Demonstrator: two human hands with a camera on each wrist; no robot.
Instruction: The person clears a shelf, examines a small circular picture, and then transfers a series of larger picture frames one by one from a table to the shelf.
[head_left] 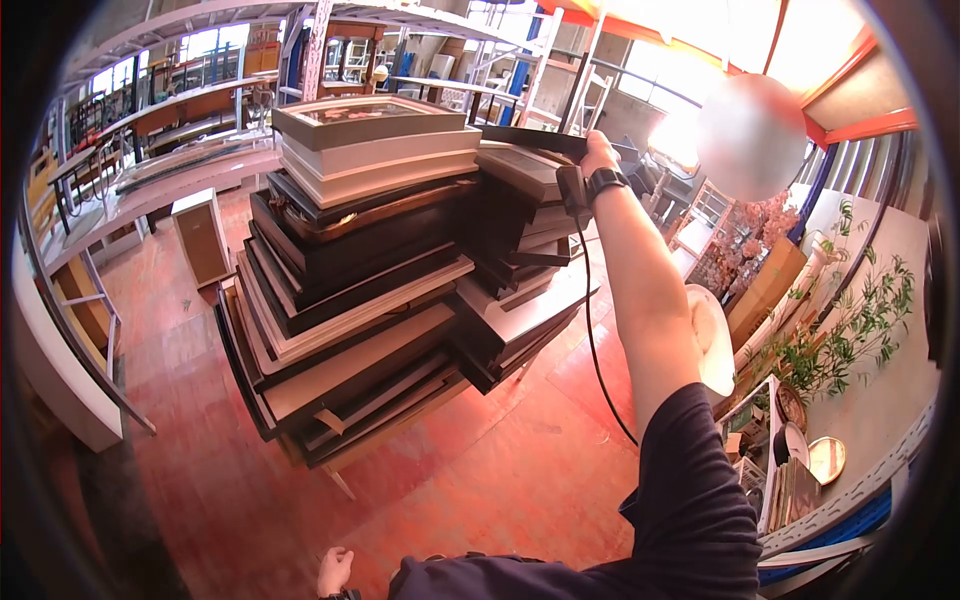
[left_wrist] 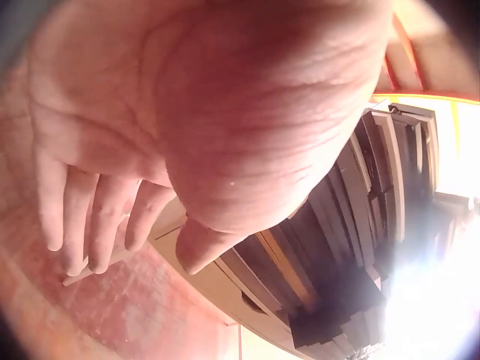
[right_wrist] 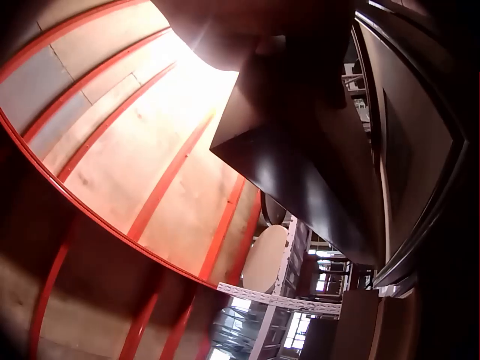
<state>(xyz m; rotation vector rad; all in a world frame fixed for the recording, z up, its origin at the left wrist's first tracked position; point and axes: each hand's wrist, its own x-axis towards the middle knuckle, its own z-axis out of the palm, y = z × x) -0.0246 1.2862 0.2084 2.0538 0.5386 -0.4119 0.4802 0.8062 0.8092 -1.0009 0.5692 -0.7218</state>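
Up at the right-hand stack, my right hand (head_left: pixel 600 155) grips the edge of a dark picture frame (head_left: pixel 530 138), which shows edge-on in the head view. From below in the right wrist view, the frame's glossy dark side (right_wrist: pixel 300 187) stretches under the shadowed hand. A tall pile of framed pictures (head_left: pixel 365 230) stands close in front of me, with a light frame (head_left: pixel 375 115) on top. My left hand (head_left: pixel 337 572) hangs low near my body, away from the pile. Its palm and loosely bent fingers (left_wrist: pixel 105 225) face the left wrist view, holding nothing.
Red floor (head_left: pixel 450 490) surrounds the pile. A black cable (head_left: pixel 595 360) hangs from my right wrist. Metal racks (head_left: pixel 170 120) with furniture stand behind, and a small white cabinet (head_left: pixel 203 240) is at the left. Leafy plants (head_left: pixel 850 320) and a shelf edge (head_left: pixel 850 510) line the right.
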